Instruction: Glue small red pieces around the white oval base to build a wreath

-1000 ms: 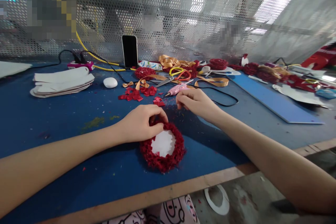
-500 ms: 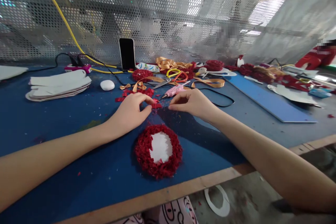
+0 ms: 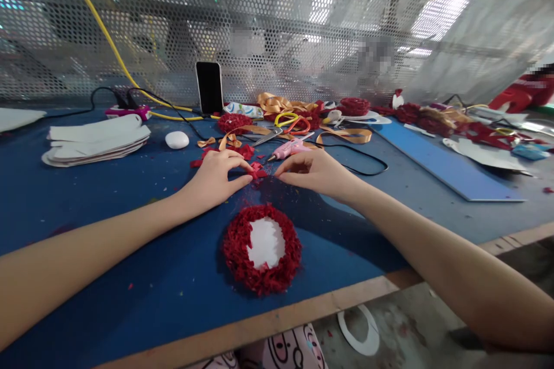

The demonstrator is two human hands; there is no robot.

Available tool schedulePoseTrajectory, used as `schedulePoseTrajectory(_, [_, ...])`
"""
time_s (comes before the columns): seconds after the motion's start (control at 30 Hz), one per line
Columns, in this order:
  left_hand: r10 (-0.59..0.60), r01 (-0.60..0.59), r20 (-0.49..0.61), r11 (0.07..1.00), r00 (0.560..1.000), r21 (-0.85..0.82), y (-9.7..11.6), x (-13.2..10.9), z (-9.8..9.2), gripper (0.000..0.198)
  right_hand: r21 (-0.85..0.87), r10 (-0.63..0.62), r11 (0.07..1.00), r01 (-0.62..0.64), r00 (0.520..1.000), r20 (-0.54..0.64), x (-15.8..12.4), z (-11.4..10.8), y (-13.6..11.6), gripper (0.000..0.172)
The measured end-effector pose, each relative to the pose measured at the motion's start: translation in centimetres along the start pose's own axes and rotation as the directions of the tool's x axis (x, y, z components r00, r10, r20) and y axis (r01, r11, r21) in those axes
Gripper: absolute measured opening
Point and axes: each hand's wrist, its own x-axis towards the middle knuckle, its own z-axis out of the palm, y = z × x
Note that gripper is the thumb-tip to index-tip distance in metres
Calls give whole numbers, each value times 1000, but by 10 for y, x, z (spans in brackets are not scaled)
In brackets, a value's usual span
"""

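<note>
My left hand (image 3: 216, 180) is curled over the blue table, thumb and fingertips closed at the edge of a small folded red ribbon piece (image 3: 258, 171). Just to the right, my right hand (image 3: 314, 172) is pinched, its fingertips close to that ribbon; anything between them is too small to make out. Behind the right hand lies a pink glue gun (image 3: 285, 150). More red ribbon scraps (image 3: 246, 152) lie beyond my left fingers. Nearer to me rests a ring of ruffled red ribbon (image 3: 236, 259) around a white middle (image 3: 266, 242).
Scissors (image 3: 270, 135) with yellow and orange handles lie among gold ribbons (image 3: 281, 105). A phone (image 3: 210, 87) stands against the mesh. At left are stacked white cutouts (image 3: 97, 141) and a white rounded object (image 3: 177, 139). A blue board (image 3: 445, 161) lies at right; a black cord (image 3: 367, 172) loops before it.
My right hand has shifted slightly left, toward the red ribbon piece. The ribbon at my left fingertips has turned a little and sits a bit higher. The ruffled ring stays put.
</note>
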Motion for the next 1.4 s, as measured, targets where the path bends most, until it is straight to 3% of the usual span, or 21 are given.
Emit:
schedulePoseTrajectory(0.2, [-38,36,-18,993,999,-111,3,-1,-5,17,83,76,994,-72,996,-47,0,0,-6,18])
schedulePoseTrajectory(0.4, [-101,103,20,989,995,-109,9,-2,-7,18,160,127,980,-118,991,-47,1,-1,-7,20])
schedulePoseTrajectory(0.8, [153,-153,-9,988,988,6,15,-5,-3,25,141,80,987,-70,995,-65,1,-3,1,28])
schedulePoseTrajectory(0.93, [178,-179,26,984,984,22,15,-6,-3,27,-41,102,994,-105,992,-78,1,-2,0,52])
schedulePoseTrajectory(1.03, [195,-197,53,980,979,32,16,-6,-3,30,-195,-73,979,53,992,-100,2,0,1,48])
schedulePoseTrajectory(1.13, [205,-208,78,977,976,38,18,-6,-3,33,-259,-294,923,285,956,5,3,3,2,38])
schedulePoseTrajectory(1.27, [211,-214,64,975,976,57,17,-7,-1,33,-339,-329,869,360,933,148,3,6,3,36])
schedulePoseTrajectory(1.4, [218,-221,53,973,974,64,16,-8,1,33,-407,-342,839,361,932,120,3,8,5,34])
